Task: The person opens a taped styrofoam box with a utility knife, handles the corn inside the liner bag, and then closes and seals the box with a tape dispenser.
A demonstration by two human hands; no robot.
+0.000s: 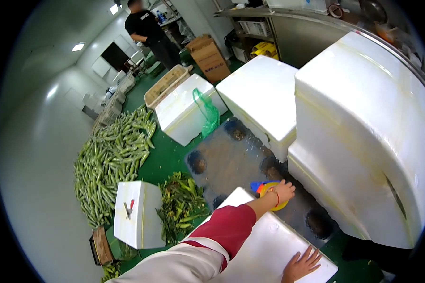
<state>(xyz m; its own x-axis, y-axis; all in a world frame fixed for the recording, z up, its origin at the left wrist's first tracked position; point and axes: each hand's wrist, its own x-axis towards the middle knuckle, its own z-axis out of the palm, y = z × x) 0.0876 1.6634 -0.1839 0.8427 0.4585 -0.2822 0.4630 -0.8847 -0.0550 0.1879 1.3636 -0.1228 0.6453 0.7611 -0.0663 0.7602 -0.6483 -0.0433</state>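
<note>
- At the far left, a heap of green corn ears (pixel 113 155) lies loose on the green floor.
- Beside it stands a small foam box (pixel 152 214) with two small tools (pixel 129 209) on its face, one red-handled; what it holds is hidden.
- Touching its right side, or nearly so, leafy husks (pixel 180 203) sit piled.
- Farther back, a person (pixel 146 33) in black stands behind a beige crate (pixel 152 100), whose contents I cannot make out.
- Next comes a white foam box (pixel 182 115), a green mesh bag (pixel 208 113) draped over it; a cardboard carton (pixel 210 61) stands behind.
- Near the middle, the tape dispenser (pixel 262 186) is in the left hand (pixel 281 191), above the grey platform: fingers bent over its yellow roll, blue part jutting out left of them (the fingertips' exact contact is unclear).
- Below, the right hand (pixel 304 265) presses flat, fingers spread and gripping nothing, on the near foam box (pixel 264 240), well apart from the dispenser.
- Rightmost, tall foam boxes (pixel 354 99) hide whatever is inside.
</note>
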